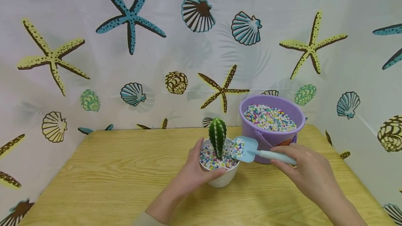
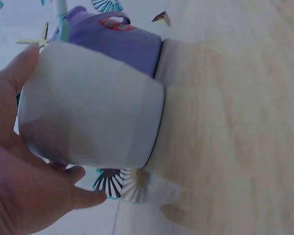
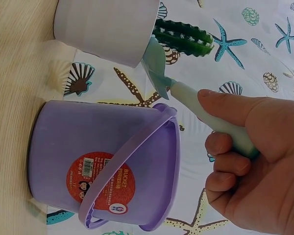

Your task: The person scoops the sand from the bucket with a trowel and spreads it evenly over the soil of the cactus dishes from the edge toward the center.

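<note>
White pot (image 1: 221, 179) with cactus (image 1: 217, 136) is gripped by the left hand (image 1: 191, 173) mid-table; its front wall is partly hidden by fingers. Blue scoop (image 1: 248, 149), clasped by the right hand (image 1: 309, 170), is tilted over the pot rim. "BUCKET" is legible on the purple bucket (image 3: 103, 166); smaller print is unreadable.

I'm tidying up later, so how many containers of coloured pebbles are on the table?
2: the white pot with the cactus, held by the left hand, and the purple bucket behind it.
</note>
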Demonstrator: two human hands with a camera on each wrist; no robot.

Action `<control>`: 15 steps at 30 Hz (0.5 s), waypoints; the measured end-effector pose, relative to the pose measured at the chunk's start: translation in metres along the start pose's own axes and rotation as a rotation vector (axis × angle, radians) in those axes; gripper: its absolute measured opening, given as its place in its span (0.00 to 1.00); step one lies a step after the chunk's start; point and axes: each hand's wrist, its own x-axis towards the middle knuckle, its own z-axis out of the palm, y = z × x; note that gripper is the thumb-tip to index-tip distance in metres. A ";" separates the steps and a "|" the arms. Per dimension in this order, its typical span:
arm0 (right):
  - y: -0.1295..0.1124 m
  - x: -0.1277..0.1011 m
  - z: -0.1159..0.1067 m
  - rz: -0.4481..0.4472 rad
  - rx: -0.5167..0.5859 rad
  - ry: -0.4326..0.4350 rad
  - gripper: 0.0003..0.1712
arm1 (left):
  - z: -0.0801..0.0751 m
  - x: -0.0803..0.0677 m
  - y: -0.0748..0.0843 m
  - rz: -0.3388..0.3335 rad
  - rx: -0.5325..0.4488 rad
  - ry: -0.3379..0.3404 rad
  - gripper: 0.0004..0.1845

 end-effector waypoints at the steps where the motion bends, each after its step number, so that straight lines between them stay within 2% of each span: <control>1: -0.001 0.000 0.000 -0.004 -0.004 0.003 0.16 | -0.003 0.000 0.000 -0.010 -0.017 -0.019 0.70; 4: -0.001 0.000 0.000 -0.014 -0.011 0.009 0.16 | -0.010 0.000 0.000 -0.030 -0.051 -0.059 0.69; 7: -0.001 0.000 0.000 -0.022 -0.015 0.019 0.16 | -0.011 -0.001 0.001 -0.030 -0.059 -0.068 0.69; 15: -0.002 -0.002 0.002 -0.028 -0.028 0.045 0.17 | 0.000 -0.001 0.000 0.028 0.045 0.042 0.71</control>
